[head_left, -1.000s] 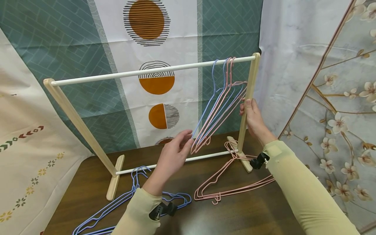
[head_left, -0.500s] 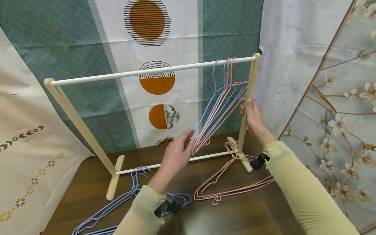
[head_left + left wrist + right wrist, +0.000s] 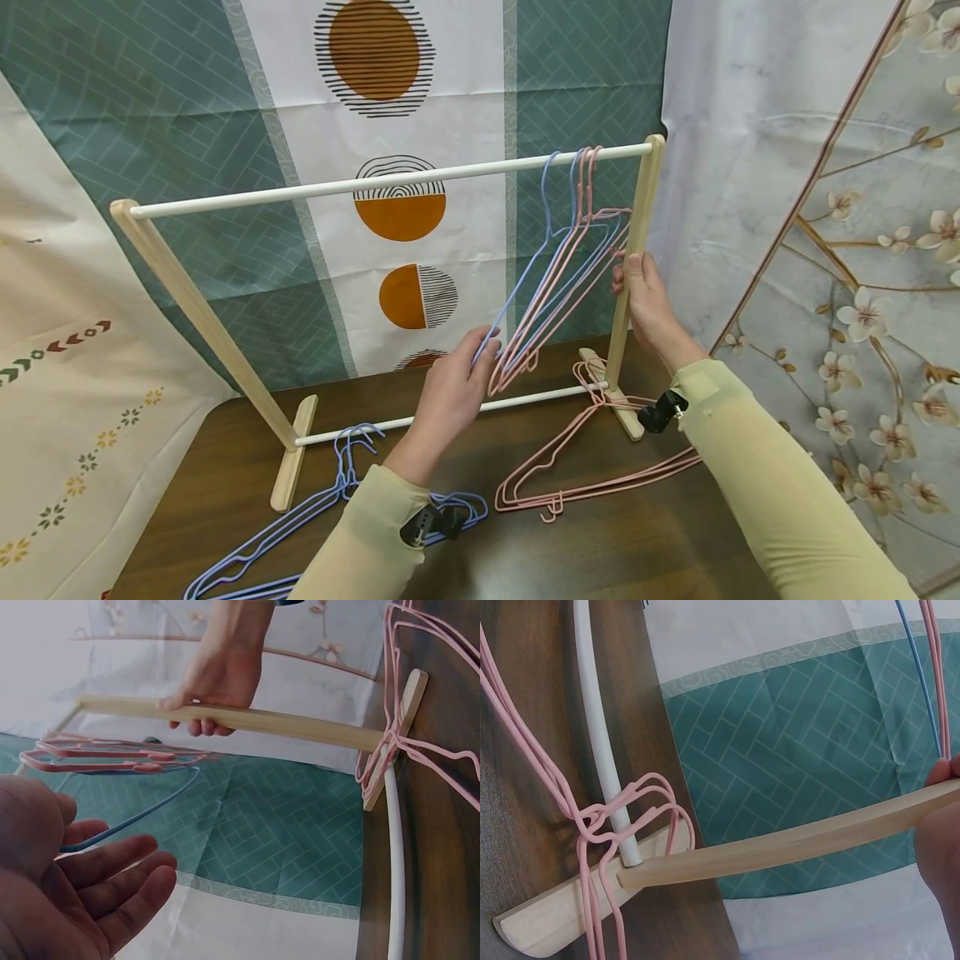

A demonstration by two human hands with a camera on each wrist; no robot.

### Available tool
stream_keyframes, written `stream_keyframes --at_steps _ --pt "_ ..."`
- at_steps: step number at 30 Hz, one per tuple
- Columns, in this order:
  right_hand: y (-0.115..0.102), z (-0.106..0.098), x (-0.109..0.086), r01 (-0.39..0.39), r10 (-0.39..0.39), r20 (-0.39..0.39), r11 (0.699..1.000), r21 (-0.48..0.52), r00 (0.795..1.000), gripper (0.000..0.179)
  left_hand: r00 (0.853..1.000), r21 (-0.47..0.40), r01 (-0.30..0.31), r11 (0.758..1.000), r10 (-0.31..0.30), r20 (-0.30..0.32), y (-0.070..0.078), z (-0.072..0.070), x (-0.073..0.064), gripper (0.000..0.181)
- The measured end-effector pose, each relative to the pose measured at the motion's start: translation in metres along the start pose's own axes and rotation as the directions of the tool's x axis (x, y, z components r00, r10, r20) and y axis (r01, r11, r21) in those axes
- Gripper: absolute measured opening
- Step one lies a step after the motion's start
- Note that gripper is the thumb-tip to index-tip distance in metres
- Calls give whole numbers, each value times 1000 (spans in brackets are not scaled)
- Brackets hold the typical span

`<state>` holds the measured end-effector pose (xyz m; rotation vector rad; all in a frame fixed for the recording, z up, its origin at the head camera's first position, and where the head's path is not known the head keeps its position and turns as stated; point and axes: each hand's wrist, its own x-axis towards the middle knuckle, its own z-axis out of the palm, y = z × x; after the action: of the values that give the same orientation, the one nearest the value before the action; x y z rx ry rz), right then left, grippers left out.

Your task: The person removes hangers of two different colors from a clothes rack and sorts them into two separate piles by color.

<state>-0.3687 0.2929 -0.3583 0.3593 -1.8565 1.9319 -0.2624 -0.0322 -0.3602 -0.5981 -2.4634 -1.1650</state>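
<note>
Blue and pink hangers hang from the white top rail (image 3: pixel 315 191) of a wooden rack, close to its right post. My left hand (image 3: pixel 453 379) pinches the lower corner of the leftmost blue hanger (image 3: pixel 519 287) between thumb and forefinger. In the left wrist view the other fingers (image 3: pixel 124 877) stay loosely extended. Just right of that hanger, the pink hangers (image 3: pixel 542 302) hang apart from the left hand. My right hand (image 3: pixel 651 304) grips the right wooden post (image 3: pixel 643 200), its thumb on the near side. In the right wrist view that hand shows only at the right edge.
Several blue hangers (image 3: pixel 258 546) lie on the table (image 3: pixel 525 558) at front left, partly behind the left forearm. Pink hangers (image 3: pixel 600 482) lie at right, their hooks by the rack's right foot (image 3: pixel 628 421). The lower white bar (image 3: pixel 536 398) runs between the feet; patterned cloth hangs behind.
My left hand has closed its thumb and forefinger on the leftmost blue hanger's corner and drawn it slightly left, away from the others. The right hand keeps its grip on the post.
</note>
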Motion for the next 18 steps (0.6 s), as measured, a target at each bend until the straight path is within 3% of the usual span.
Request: stream_keyframes --at_steps 9,18 --pt "3 -2 1 19 -19 3 1000 19 1000 50 997 6 -72 997 72 -21 2 -1 1 33" --pt "1 1 -1 13 -12 -5 1000 13 1000 44 993 25 -82 996 84 -87 5 -3 0 28"
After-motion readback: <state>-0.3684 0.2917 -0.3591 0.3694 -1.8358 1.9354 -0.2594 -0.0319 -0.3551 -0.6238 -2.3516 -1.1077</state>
